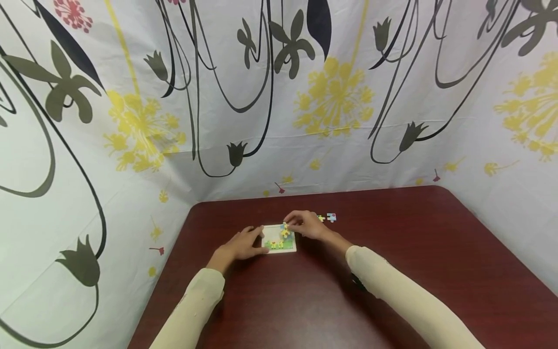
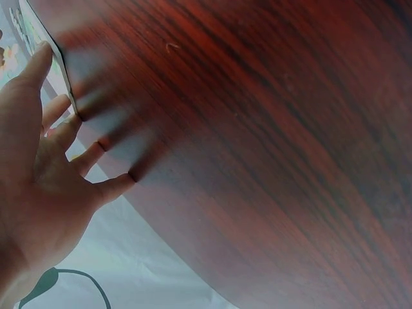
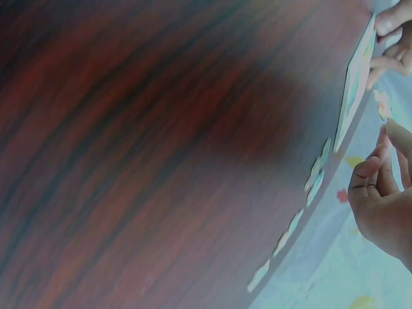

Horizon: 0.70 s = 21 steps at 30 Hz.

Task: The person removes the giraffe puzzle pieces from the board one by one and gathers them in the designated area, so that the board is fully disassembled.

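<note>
A small jigsaw tray (image 1: 282, 251) with a pale rim lies on the dark red table, pieces with green and yellow filling its lower part. My left hand (image 1: 244, 244) rests at its left side, fingers spread. In the left wrist view the left thumb (image 2: 40, 63) touches the tray's edge and other fingertips press on the tabletop. Above the tray's right part, my right hand (image 1: 307, 225) pinches a jigsaw piece (image 1: 285, 232) between thumb and fingertips. The right wrist view shows this piece (image 3: 382, 104) held off the tray, tilted up.
Loose jigsaw pieces (image 1: 331, 217) lie behind and to the right of the right hand. Several pieces (image 3: 288, 233) lie in a row in the right wrist view. A flower-patterned cloth (image 1: 279, 121) hangs behind the table (image 1: 270, 300) and along its sides.
</note>
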{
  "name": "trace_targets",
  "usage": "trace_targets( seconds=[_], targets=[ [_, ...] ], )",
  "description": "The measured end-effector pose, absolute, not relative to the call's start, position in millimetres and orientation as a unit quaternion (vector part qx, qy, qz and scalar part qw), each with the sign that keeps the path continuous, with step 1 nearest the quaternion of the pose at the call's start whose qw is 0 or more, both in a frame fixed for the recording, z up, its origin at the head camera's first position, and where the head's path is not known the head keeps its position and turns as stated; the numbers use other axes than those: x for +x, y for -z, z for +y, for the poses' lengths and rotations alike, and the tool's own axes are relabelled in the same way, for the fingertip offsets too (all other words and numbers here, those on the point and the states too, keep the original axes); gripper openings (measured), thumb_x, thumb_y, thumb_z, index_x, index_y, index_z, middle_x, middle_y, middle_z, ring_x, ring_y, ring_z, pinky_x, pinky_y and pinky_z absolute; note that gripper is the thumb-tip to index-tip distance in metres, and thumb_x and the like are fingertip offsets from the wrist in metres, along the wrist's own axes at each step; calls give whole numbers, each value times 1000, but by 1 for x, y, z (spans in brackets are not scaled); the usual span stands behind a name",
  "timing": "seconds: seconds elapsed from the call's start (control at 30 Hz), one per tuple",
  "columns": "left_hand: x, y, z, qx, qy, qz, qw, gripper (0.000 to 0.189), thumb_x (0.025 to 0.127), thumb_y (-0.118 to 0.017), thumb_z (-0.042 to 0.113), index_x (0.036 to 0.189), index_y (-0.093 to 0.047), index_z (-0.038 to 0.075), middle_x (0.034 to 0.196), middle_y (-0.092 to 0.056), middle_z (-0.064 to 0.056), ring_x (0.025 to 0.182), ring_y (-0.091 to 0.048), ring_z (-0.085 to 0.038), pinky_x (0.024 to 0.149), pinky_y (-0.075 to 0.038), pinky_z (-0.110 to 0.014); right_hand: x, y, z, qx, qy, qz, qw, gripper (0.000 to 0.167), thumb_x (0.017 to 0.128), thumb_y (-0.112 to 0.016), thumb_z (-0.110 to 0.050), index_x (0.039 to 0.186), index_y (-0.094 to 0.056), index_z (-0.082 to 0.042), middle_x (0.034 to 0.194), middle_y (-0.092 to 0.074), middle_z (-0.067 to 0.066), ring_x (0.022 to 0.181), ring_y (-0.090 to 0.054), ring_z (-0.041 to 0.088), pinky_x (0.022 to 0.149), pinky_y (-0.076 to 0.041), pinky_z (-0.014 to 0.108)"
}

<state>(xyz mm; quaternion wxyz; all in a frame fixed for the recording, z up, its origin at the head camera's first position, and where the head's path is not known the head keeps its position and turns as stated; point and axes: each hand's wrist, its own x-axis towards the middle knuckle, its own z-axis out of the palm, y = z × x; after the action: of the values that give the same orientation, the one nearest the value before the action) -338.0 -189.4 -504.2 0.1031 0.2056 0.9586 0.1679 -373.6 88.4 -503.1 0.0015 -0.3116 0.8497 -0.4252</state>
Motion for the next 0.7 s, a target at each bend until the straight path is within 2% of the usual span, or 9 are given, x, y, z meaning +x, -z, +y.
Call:
trace_targets(
  seconds=[0.1,0.27,0.53,0.7],
  targets=[
    [-338,505,-190,209,-169,958,100,72,97,-69,55,153,-47,17,156,-48,-12,152,-31,-39,117,-32,-62,-373,499,101,-301,423,855,6,19,98,-73,-7,117,-73,-5,100,-76,9,90,-73,26,69,-53,32],
    [-336,504,-191,215,-176,956,97,74,97,-70,53,156,-44,16,152,-52,-8,153,-29,-39,119,-29,-62,-377,499,123,-286,403,869,-10,19,97,-74,-7,116,-74,-6,102,-77,8,96,-74,25,77,-54,35],
    [-338,507,-191,213,-172,957,98,72,97,-70,50,155,-45,14,151,-53,-9,153,-29,-41,118,-30,-63,-381,501,150,-279,369,886,-37,20,95,-76,-6,114,-74,-2,99,-77,9,95,-75,26,81,-55,41],
    [-339,508,-191,220,-179,954,94,72,97,-72,49,153,-46,14,147,-56,-6,153,-28,-41,118,-30,-63,-379,500,163,-270,369,889,-33,19,94,-76,-5,114,-74,-3,99,-78,10,95,-75,28,79,-56,42]
  ],
)
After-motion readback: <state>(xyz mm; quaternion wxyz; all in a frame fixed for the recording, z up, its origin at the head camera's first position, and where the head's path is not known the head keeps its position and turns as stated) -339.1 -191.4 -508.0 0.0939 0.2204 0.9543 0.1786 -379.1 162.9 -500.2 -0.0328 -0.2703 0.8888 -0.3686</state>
